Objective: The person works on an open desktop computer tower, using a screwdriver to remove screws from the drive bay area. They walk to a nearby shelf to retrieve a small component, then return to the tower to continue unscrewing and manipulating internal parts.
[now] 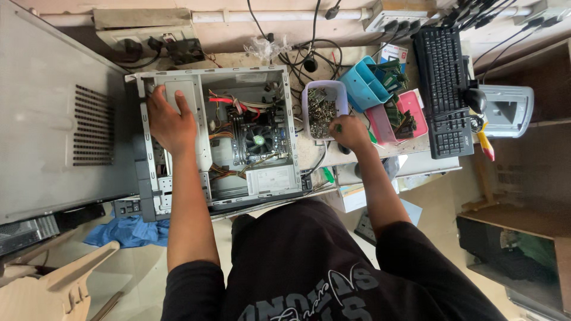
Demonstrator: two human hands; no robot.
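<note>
Head view, left hand: the left hand (171, 122) lies flat, fingers spread, on the metal drive cage at the left end of the open computer case (217, 139); its grip is open, pressing down and closed on nothing.
Head view, right hand: the right hand (351, 132) is curled by the near edge of the white tray of screws (324, 107); its grip is closed on a green-handled tool (338, 128), most of which the fingers hide.
Computer case: lies on its side on the desk (309, 148), lid off, with the fan (259, 141) in the middle and red and orange cables above and left of it.
Right of the tray: a blue bin (364, 86) and a pink tray (410, 113) holding green circuit boards, then a black keyboard (443, 89).
Left of the case: a grey side panel (56, 113), touching the case's edge.
Floor: a blue cloth (131, 230) below the case.
</note>
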